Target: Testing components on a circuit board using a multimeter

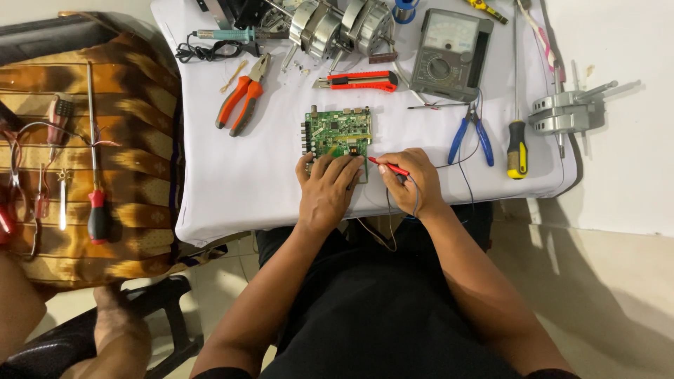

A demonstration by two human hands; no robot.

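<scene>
My left hand lies flat, holding nothing, pressing the green circuit board on the desk. My right hand pinches a red probe, its tip at the board's right near corner.

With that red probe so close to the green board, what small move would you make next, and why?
Probably ease the red probe tip a little leftward onto the green circuit board. The right hand holds it just off the board's right edge, the left hand already presses the board down, and the meter lies behind.
</scene>
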